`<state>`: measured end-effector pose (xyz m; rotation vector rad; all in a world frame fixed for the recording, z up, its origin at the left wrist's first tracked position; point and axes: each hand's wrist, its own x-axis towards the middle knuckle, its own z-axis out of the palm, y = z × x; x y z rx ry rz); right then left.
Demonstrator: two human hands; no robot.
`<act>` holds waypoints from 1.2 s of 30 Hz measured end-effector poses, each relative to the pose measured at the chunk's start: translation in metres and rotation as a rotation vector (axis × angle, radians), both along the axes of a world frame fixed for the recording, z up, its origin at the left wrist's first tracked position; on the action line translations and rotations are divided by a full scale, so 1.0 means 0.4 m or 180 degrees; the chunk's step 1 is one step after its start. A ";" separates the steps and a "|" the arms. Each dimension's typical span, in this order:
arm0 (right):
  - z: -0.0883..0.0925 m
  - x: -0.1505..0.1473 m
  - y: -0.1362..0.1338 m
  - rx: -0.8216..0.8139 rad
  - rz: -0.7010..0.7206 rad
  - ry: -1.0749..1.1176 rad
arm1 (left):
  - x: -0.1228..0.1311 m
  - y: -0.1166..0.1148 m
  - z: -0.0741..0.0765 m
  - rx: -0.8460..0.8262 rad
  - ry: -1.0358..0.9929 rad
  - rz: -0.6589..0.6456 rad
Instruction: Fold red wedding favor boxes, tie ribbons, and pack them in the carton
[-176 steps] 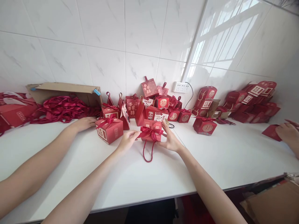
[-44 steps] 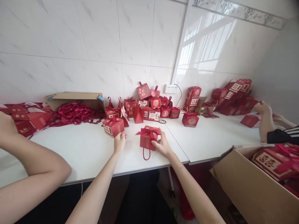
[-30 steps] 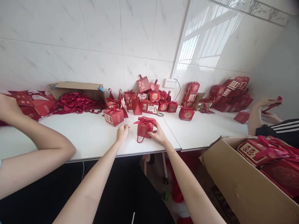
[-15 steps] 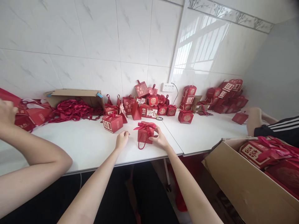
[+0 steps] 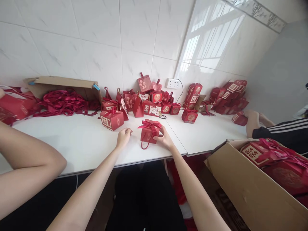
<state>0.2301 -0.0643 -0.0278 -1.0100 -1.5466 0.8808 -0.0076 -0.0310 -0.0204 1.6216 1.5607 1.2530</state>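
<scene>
In front of me on the white table (image 5: 96, 150) stands a red gift box (image 5: 147, 136) with a ribbon bow on top and a cord handle hanging down its front. My right hand (image 5: 164, 137) grips it from the right side, thumb at the front. To its left, my left hand (image 5: 124, 137) rests at the table with curled fingers, apart from the box; whether anything is pinched in it cannot be made out. Just behind my left hand sits another red gift box (image 5: 112, 119) with a bow and a pale printed label.
A cardboard box of red ribbons (image 5: 66, 102) lies at the back left. Several red boxes (image 5: 154, 102) line the wall under a power strip (image 5: 173, 83). An open carton (image 5: 252, 183) with bowed boxes stands front right. Co-workers' arms show at left (image 5: 31, 150) and right (image 5: 255, 123).
The view has shifted slightly. My right hand keeps its hold on the gift box, and my left hand stays curled beside it. The co-worker's hand at left has mostly left the view.
</scene>
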 end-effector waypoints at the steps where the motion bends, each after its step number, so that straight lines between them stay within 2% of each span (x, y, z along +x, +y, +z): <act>1: 0.000 0.000 0.000 -0.0030 -0.0033 0.0034 | 0.000 0.000 -0.001 -0.0025 0.0009 -0.0010; 9: 0.005 -0.010 -0.001 0.0009 0.0027 -0.0003 | 0.007 -0.014 0.007 -0.0061 -0.0072 -0.0131; 14: -0.001 -0.001 0.007 -0.0047 0.0049 -0.0099 | 0.011 -0.003 -0.002 -0.0076 -0.0126 -0.0136; 26: 0.007 0.001 -0.007 -0.0133 -0.0025 -0.0023 | 0.018 -0.015 0.003 -0.0202 0.0093 -0.0238; 36: -0.001 -0.004 0.004 -0.0069 -0.0119 0.0066 | 0.021 -0.008 -0.014 -0.0178 0.0265 -0.0325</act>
